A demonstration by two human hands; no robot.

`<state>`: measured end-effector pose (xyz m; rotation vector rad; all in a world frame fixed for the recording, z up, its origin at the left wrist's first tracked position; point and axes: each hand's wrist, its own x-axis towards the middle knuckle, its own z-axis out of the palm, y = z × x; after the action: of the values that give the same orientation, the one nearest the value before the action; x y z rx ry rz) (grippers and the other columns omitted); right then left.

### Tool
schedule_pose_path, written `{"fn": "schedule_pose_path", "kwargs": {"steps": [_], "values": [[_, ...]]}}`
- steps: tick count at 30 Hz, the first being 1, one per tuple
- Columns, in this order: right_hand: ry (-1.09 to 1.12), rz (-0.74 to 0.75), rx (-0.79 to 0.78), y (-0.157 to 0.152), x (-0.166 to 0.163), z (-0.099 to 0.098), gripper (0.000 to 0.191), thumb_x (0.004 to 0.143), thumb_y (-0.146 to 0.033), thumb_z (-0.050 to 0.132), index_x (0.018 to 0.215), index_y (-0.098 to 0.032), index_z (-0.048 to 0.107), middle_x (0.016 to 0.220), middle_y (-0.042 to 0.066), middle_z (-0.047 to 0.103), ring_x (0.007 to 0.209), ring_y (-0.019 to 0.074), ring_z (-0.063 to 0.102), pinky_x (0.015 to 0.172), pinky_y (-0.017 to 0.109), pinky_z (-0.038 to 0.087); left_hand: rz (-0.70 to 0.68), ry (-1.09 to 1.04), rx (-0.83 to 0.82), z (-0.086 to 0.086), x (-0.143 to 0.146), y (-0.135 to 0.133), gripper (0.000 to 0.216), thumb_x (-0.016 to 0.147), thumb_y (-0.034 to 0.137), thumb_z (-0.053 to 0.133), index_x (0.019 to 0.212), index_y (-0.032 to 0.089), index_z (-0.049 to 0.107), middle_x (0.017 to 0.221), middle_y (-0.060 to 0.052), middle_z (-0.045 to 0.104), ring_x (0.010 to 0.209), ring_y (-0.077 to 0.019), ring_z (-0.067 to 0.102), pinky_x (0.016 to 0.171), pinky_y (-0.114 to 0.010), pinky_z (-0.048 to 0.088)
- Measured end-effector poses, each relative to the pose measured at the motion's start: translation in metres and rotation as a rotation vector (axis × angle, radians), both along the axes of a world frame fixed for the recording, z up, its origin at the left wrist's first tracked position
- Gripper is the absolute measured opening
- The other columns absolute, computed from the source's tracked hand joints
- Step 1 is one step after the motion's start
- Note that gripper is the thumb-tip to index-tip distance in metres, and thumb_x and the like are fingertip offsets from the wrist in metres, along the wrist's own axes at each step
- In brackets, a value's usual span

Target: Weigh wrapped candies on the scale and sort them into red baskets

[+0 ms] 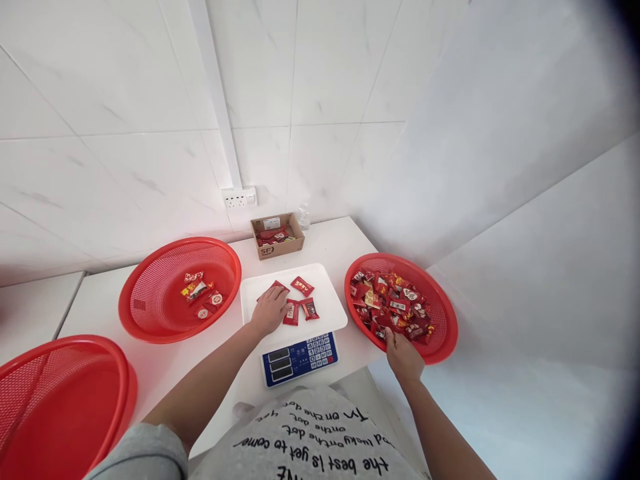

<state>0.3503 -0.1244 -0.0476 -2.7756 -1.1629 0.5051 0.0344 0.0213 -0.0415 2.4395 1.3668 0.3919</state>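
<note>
My left hand lies over the left part of the scale's white tray, fingers stretched out and touching a red packet partly hidden under them. Several other small red snack packets lie on the tray to its right. At the near edge of the right-hand red basket, my right hand is closed on the rim, thumb on the inner side beside the packets; its other fingers are mostly hidden. A pile of mostly red wrapped packets sits in that basket.
The scale's blue keypad panel faces me. Behind the tray stands a cardboard box of packets, with clear plastic beside it. To the left are a red basket holding several packets and another red basket nearer me.
</note>
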Motion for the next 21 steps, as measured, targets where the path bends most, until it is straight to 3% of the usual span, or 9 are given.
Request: {"fn": "schedule_pose_path", "kwargs": {"steps": [8,15,18,21], "values": [[-0.002,0.001,0.005,0.0,0.002,-0.003,0.055,0.089,-0.051,0.017,0.091,-0.018,0.061,0.1,0.009,0.064,0.089,0.0217,0.059,0.059,0.026,0.037,-0.032,0.029,0.06,-0.002,0.005,-0.018,0.048,0.082,0.042,0.046,0.123,0.016,0.048,0.136,-0.011,0.041,0.131,-0.0285,0.025,0.108,-0.048,0.016],[0.005,0.006,0.015,-0.001,0.001,-0.003,0.057,0.089,-0.051,0.015,0.091,-0.018,0.062,0.098,0.01,0.064,0.088,0.0205,0.058,0.061,0.026,0.038,-0.016,0.049,0.037,-0.004,0.009,-0.016,0.044,0.073,0.038,0.06,0.111,0.018,0.054,0.138,-0.012,0.038,0.133,-0.0307,0.018,0.107,-0.051,0.015],[0.007,0.005,0.015,-0.001,0.001,-0.001,0.056,0.089,-0.051,0.016,0.09,-0.019,0.061,0.098,0.009,0.064,0.088,0.0203,0.058,0.061,0.025,0.038,-0.001,0.009,0.029,0.0,0.011,-0.017,0.04,0.069,0.033,0.065,0.104,0.018,0.055,0.133,-0.013,0.043,0.13,-0.0314,0.024,0.105,-0.05,0.019],[0.008,0.01,0.012,-0.001,0.001,0.0,0.055,0.089,-0.051,0.015,0.088,-0.019,0.061,0.099,0.008,0.064,0.089,0.0207,0.058,0.06,0.026,0.037,0.028,-0.08,-0.007,0.008,0.012,-0.021,0.03,0.07,0.026,0.064,0.097,0.017,0.054,0.115,-0.012,0.054,0.115,-0.0288,0.043,0.096,-0.045,0.033]]}}
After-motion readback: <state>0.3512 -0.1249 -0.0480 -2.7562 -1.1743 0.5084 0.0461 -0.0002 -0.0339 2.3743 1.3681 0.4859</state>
